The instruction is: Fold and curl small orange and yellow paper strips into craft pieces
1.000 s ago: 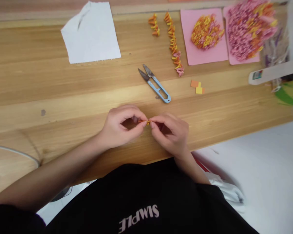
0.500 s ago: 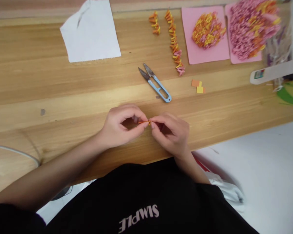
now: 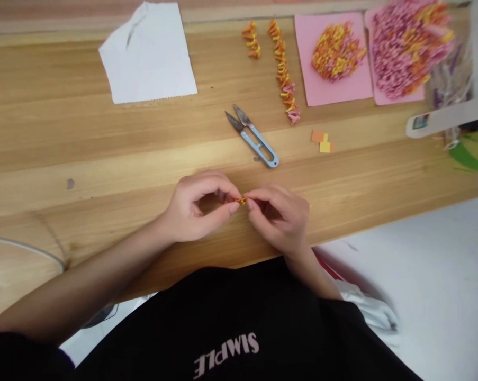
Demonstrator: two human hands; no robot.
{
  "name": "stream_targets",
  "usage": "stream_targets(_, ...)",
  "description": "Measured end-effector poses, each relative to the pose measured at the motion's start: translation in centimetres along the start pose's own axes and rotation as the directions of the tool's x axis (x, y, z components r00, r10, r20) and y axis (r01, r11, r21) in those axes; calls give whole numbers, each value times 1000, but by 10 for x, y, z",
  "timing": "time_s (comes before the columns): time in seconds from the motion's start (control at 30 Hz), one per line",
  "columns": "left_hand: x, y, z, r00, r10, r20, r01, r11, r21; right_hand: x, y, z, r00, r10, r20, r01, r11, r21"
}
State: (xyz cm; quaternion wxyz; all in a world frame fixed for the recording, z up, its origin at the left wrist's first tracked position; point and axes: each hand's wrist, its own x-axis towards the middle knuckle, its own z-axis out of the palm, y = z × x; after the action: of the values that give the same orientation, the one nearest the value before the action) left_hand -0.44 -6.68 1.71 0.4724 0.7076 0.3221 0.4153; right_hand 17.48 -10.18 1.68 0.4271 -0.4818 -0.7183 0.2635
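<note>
My left hand (image 3: 201, 207) and my right hand (image 3: 280, 216) meet near the table's front edge. Between their pinched fingertips is a tiny folded orange-yellow paper piece (image 3: 242, 201), mostly covered by the fingers. Just beyond the hands lie blue-handled thread snips (image 3: 265, 145), blades apart and pointing away to the left. A few small orange and yellow paper squares (image 3: 325, 146) overlap on the wood to the right. Farther back, folded paper pieces form a long orange, yellow and pink row (image 3: 280, 66) and a short orange-yellow row (image 3: 254, 46).
Two pink sheets (image 3: 310, 92) at the back right carry piles of small folded pieces (image 3: 336, 52). A white sheet of paper (image 3: 155, 63) lies at the back left. On the right edge are a white strip-shaped object (image 3: 441, 119) and something green (image 3: 467, 156). A cable (image 3: 24, 244) crosses the left side.
My left thumb has drawn back slightly to the left, and less of the orange strip shows inside my left hand. The right hand stays nearly still. The view has shifted slightly.
</note>
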Motion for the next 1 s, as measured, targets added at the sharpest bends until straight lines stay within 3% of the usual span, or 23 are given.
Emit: stream_targets(1.0, 2, -2, 0, 997, 71, -34, -68, 994, 86, 1, 2, 3, 998, -5, -70, 4, 1000, -11)
